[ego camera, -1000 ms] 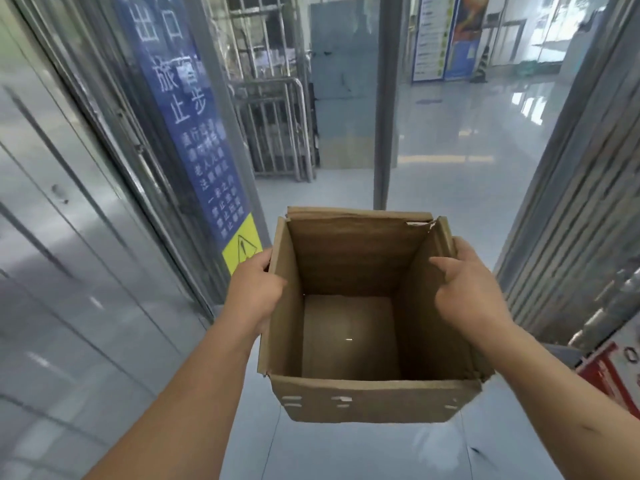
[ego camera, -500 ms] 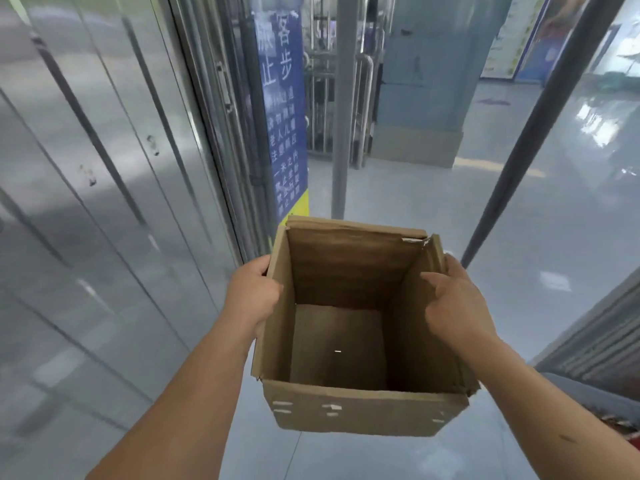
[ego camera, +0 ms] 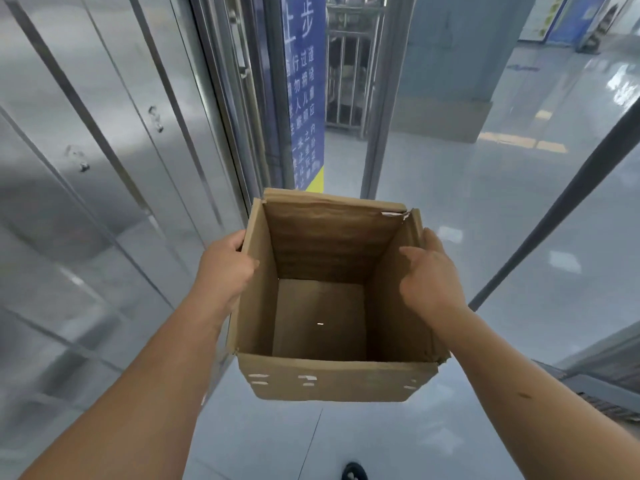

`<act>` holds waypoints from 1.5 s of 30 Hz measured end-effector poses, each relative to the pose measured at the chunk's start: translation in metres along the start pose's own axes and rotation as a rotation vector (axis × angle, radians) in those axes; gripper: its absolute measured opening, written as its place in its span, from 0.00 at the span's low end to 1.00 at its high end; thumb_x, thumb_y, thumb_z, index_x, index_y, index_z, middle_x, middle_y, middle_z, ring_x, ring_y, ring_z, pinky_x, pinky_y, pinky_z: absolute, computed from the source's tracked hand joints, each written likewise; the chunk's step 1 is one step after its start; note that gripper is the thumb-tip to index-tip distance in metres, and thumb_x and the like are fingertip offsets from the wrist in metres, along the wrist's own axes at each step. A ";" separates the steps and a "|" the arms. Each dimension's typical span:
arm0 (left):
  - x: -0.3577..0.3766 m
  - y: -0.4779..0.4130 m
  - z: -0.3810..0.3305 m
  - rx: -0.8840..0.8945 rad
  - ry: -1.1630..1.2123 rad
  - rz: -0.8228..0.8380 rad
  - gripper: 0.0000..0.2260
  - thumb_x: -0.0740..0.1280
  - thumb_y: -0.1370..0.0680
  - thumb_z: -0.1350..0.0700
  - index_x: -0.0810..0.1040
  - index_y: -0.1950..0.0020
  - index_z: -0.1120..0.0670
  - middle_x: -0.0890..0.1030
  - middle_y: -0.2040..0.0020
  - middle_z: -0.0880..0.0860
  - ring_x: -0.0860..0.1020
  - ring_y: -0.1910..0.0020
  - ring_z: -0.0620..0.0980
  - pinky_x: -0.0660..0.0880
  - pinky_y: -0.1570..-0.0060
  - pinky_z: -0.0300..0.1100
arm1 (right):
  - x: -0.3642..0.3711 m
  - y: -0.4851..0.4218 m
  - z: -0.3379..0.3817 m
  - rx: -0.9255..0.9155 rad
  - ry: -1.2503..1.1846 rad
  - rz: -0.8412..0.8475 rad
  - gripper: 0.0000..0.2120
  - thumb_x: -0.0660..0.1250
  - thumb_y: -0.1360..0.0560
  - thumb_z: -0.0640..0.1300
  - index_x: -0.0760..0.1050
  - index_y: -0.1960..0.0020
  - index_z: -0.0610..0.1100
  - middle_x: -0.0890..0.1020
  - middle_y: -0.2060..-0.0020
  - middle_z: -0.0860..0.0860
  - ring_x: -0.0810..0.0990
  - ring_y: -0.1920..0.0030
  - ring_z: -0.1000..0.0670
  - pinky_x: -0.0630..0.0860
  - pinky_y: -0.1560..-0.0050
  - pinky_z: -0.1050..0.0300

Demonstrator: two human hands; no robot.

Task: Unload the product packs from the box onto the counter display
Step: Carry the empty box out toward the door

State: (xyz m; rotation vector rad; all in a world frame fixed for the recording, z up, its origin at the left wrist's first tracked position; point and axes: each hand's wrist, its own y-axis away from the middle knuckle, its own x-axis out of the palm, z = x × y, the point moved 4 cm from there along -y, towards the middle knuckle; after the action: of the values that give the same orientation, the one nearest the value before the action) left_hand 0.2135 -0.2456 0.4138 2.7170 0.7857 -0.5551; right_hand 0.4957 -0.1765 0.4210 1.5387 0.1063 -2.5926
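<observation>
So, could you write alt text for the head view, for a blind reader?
An empty, open cardboard box is held above a grey floor, the left hand gripping its left wall and the right hand its right wall. Metal panels and a blue sign stand behind.

I see an open-topped cardboard box [ego camera: 332, 379] held off the glossy grey floor [ego camera: 485, 220]. Left hand [ego camera: 225, 268] grips the left wall at the rim. Right hand [ego camera: 429, 278] grips the right wall, thumb inside, fingers outside. Bare cardboard bottom visible inside. Steel panels [ego camera: 104, 168] on the left, blue sign [ego camera: 304, 98] with white Chinese characters ahead, barred metal gate [ego camera: 346, 81] beside it. Dark shoe tip [ego camera: 353, 472] at bottom edge.
</observation>
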 end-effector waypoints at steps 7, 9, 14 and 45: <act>-0.007 -0.062 0.016 -0.055 -0.099 -0.047 0.23 0.66 0.24 0.68 0.80 0.34 0.48 0.82 0.49 0.52 0.78 0.53 0.50 0.74 0.58 0.44 | 0.051 -0.065 0.019 -0.008 -0.059 0.092 0.23 0.60 0.24 0.31 0.75 0.32 0.45 0.55 0.21 0.50 0.72 0.31 0.40 0.67 0.30 0.51; -0.010 -0.084 0.025 -0.074 -0.112 -0.041 0.23 0.66 0.23 0.67 0.79 0.33 0.47 0.81 0.51 0.50 0.79 0.51 0.53 0.75 0.56 0.45 | 0.064 -0.077 0.027 0.009 -0.059 0.104 0.23 0.60 0.23 0.31 0.74 0.31 0.45 0.54 0.21 0.51 0.72 0.31 0.41 0.68 0.30 0.52; -0.008 -0.142 0.063 -0.095 -0.159 0.024 0.22 0.66 0.23 0.66 0.78 0.33 0.45 0.82 0.50 0.51 0.79 0.50 0.54 0.78 0.52 0.51 | 0.114 -0.101 0.038 0.107 -0.056 0.111 0.25 0.61 0.23 0.31 0.71 0.28 0.46 0.56 0.22 0.52 0.72 0.31 0.42 0.70 0.32 0.52; 0.190 -0.441 0.505 -0.092 -0.530 0.109 0.13 0.63 0.23 0.64 0.78 0.44 0.50 0.80 0.53 0.56 0.76 0.54 0.59 0.73 0.61 0.52 | 0.612 -0.236 -0.096 0.413 -0.081 0.137 0.24 0.60 0.24 0.30 0.74 0.31 0.45 0.59 0.24 0.55 0.69 0.29 0.45 0.67 0.30 0.55</act>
State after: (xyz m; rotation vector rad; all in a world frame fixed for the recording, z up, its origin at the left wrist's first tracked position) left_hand -0.0275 0.0287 -0.1794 2.3403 0.5031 -1.1152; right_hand 0.2552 0.0258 -0.1634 1.4840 -0.5546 -2.6745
